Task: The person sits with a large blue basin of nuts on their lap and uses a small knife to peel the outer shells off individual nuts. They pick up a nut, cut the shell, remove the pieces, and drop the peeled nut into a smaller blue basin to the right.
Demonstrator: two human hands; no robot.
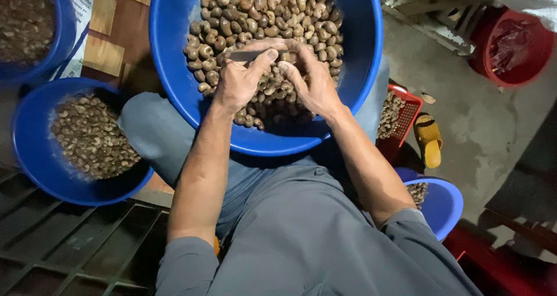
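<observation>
Right now both hands meet over the big blue bowl [174, 69] that rests on the person's lap. The left hand [238, 81] has its grip shut tight around a small knife [249, 56], with the thumb pressed on top. The knife lies flat, with its long side running from 9 o'clock to 3 o'clock. I think its tip points toward 3 o'clock, at the other hand, but fingers hide it. The right hand [310, 78] has its fingers curled in beside the blade. They seem to pinch one nut, but I cannot see it well enough to be sure. Under the hands is a heap of brown nuts [264, 11].

The knife could slip and cut a finger, because the fingers sit so close to it. The bowl could also tip off the lap if a knee moves. At 9 o'clock stands a second bowl of nuts [35, 156], and at 3 o'clock a red basket [409, 107].
</observation>
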